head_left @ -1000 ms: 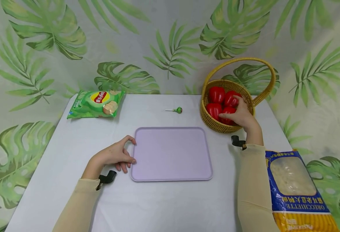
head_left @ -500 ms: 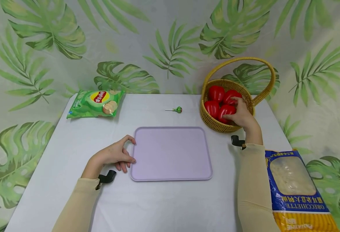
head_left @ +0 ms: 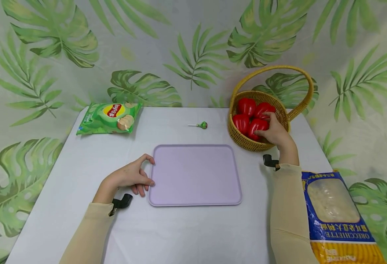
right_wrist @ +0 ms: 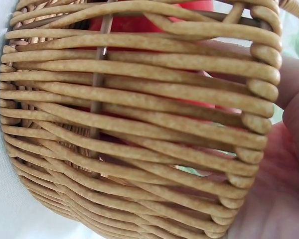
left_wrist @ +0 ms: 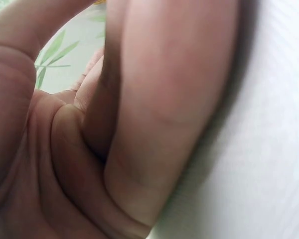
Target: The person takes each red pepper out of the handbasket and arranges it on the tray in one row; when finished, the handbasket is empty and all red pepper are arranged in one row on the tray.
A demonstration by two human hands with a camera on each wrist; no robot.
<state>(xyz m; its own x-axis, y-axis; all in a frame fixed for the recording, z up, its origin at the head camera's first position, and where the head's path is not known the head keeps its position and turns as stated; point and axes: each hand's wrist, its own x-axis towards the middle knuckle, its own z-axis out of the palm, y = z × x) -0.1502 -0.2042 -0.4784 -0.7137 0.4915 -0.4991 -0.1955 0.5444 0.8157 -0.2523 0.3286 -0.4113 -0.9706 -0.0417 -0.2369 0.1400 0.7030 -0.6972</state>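
In the head view my left hand (head_left: 128, 176) holds the left edge of a lilac tray (head_left: 194, 175), its thumb on the rim and its index finger curled at the edge. My right hand (head_left: 277, 132) reaches into a yellow wicker basket (head_left: 251, 145) with several red bell peppers. Its thumb and fingers are around the front right bell pepper (head_left: 257, 128), while another bell pepper (head_left: 241, 123) lies to its left. In the right wrist view the basket's woven wall (right_wrist: 139, 119) hides most of the hand and peppers. Curled left fingers (left_wrist: 164, 99) fill much of the left wrist view.
A green bag of chips (head_left: 110, 118) lies at the back left of the white table (head_left: 186, 234). Behind the tray is a green lollipop (head_left: 201, 125). A blue and yellow pasta bag (head_left: 338, 216) lies beside the right forearm. The basket's tall handle (head_left: 279, 68) arches over it.
The right thumb and fingers have closed in around the front right bell pepper, which has turned a little. The front left pepper has shifted slightly left. The left hand and tray have stayed put.
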